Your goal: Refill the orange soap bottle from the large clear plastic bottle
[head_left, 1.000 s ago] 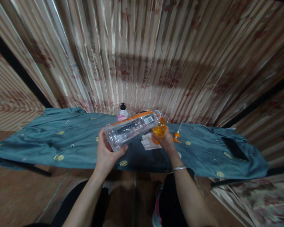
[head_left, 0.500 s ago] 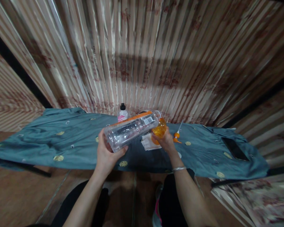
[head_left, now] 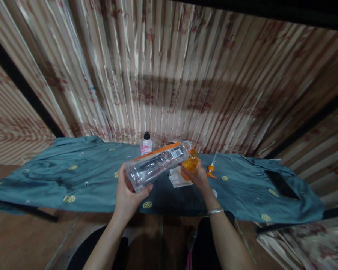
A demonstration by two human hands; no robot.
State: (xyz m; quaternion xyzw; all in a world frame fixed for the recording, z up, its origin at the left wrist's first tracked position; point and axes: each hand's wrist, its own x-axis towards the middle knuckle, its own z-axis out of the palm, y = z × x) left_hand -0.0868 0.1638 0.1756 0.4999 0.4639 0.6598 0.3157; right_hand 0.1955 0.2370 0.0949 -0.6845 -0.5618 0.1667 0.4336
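Observation:
My left hand [head_left: 129, 195] is wrapped round the base of a large clear plastic bottle [head_left: 157, 164] with an orange label strip and a barcode. The bottle lies tilted, its neck up and to the right, over a smaller orange see-through bottle [head_left: 190, 162]. My right hand [head_left: 197, 175] grips that orange bottle. The two necks meet or nearly meet; I cannot tell whether they touch. Beneath the orange bottle a white cloth or tissue [head_left: 178, 178] lies on the table. An orange pump head [head_left: 210, 169] with a clear tube rests to the right of my right hand.
A teal patterned cloth [head_left: 92, 180] covers the narrow table. Behind the large bottle stands a clear bottle with a black cap [head_left: 147, 144]. A dark phone [head_left: 281, 184] lies at the right end. A pleated curtain [head_left: 157, 75] hangs close behind.
The whole scene has shifted slightly down in view as the camera tilts up. Both hands keep their hold, and the bottles stay in nearly the same pose.

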